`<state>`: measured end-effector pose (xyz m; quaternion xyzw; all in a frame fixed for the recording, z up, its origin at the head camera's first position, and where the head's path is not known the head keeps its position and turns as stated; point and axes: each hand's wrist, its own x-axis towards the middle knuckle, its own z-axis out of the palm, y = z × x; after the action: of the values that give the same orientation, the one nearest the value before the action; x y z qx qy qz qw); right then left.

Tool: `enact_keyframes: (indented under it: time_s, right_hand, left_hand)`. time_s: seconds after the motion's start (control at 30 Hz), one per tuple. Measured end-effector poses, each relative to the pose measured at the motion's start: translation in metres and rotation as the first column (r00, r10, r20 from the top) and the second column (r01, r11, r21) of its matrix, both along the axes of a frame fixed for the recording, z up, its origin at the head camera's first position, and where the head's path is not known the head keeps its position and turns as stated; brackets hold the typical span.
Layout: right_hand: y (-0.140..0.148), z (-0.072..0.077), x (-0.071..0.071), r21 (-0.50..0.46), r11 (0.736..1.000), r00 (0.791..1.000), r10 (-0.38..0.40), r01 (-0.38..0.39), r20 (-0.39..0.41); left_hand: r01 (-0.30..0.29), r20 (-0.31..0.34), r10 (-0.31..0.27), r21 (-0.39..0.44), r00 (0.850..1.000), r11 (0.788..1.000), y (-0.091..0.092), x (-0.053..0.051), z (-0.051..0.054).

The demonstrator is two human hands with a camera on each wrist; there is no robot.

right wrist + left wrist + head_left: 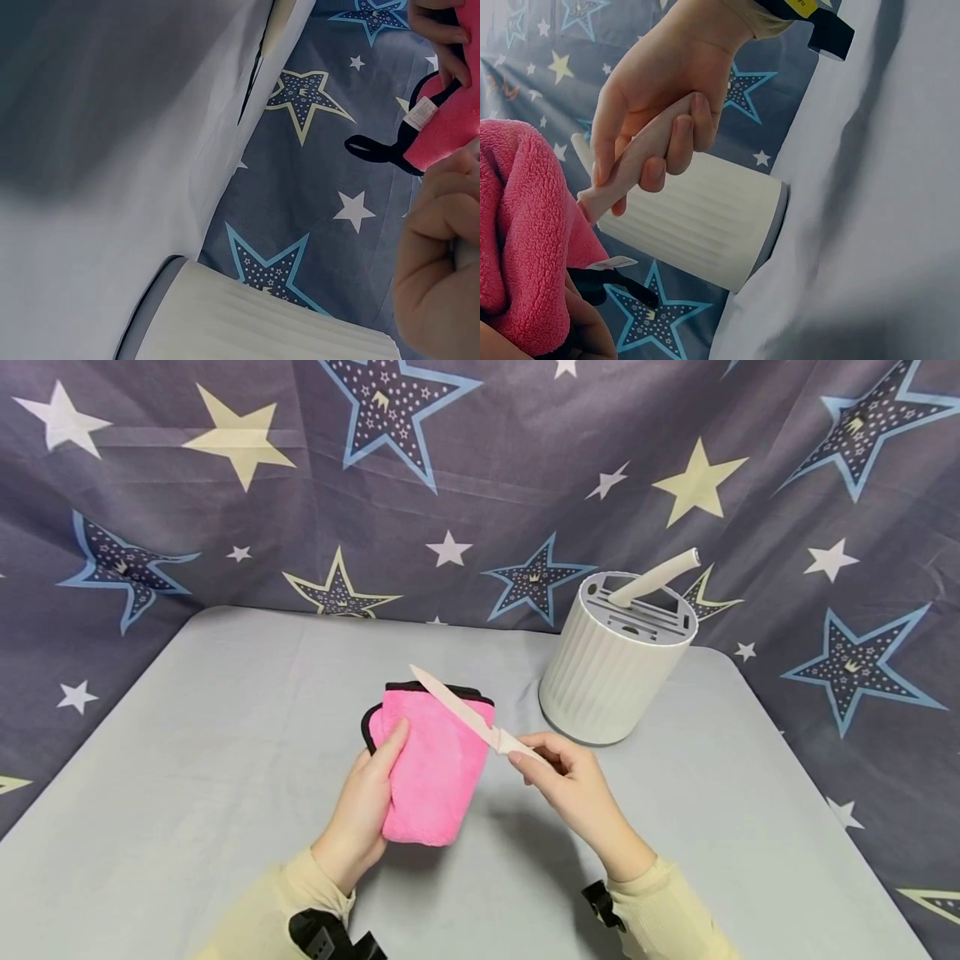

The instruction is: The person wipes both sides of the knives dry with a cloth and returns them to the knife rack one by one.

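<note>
A folded pink towel with black edging (pixel 438 768) is gripped in my left hand (pixel 367 806), the thumb lying over its front. My right hand (pixel 573 781) holds a pale pink knife (pixel 457 706) by the handle. Its blade lies across the upper part of the towel and points up and left. In the left wrist view the right hand's fingers curl round the knife handle (pixel 634 157). The towel's black hanging loop (pixel 369 148) and white tag (pixel 420 114) show in the right wrist view.
A cream ribbed knife block (pixel 611 672) stands at the back right of the grey-covered table (pixel 187 760). One light handle (pixel 656 577) sticks up from its slotted top. Behind the table hangs a star-patterned cloth (pixel 480 502).
</note>
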<state>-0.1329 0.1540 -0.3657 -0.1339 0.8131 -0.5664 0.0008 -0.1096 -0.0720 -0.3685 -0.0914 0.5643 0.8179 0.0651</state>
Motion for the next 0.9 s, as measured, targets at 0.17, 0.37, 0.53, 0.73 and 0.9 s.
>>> enact_keyframes:
  time_s: [0.17, 0.37, 0.53, 0.73, 0.9]
  right_hand:
    - [-0.0036, -0.0009, -0.0015, 0.003, 1.0, 1.0, 0.001, -0.001, -0.022]
    - [-0.0076, -0.0009, -0.0018, -0.01, 1.0, 0.999, 0.006, -0.007, -0.034]
    - [-0.0096, -0.0025, -0.0034, -0.01, 1.0, 0.999, 0.008, -0.008, -0.039]
    - [-0.0071, -0.0026, -0.0017, -0.009, 1.0, 0.998, 0.024, -0.024, -0.051]
    - [-0.0036, -0.0023, -0.0007, 0.0, 1.0, 0.999, 0.025, -0.025, -0.031]
  left_hand:
    - [-0.004, -0.002, 0.004, -0.009, 1.0, 1.0, 0.0026, 0.0007, -0.0006]
    - [-0.005, -0.014, 0.005, -0.021, 1.0, 1.0, 0.005, 0.0007, -0.0031]
    - [-0.007, -0.015, 0.006, -0.037, 1.0, 0.999, 0.0058, 0.0012, -0.0033]
    - [-0.008, -0.016, 0.008, -0.038, 1.0, 0.999, 0.0053, 0.0014, -0.0026]
    - [-0.016, -0.014, 0.016, -0.025, 1.0, 1.0, 0.004, 0.0011, -0.0018]
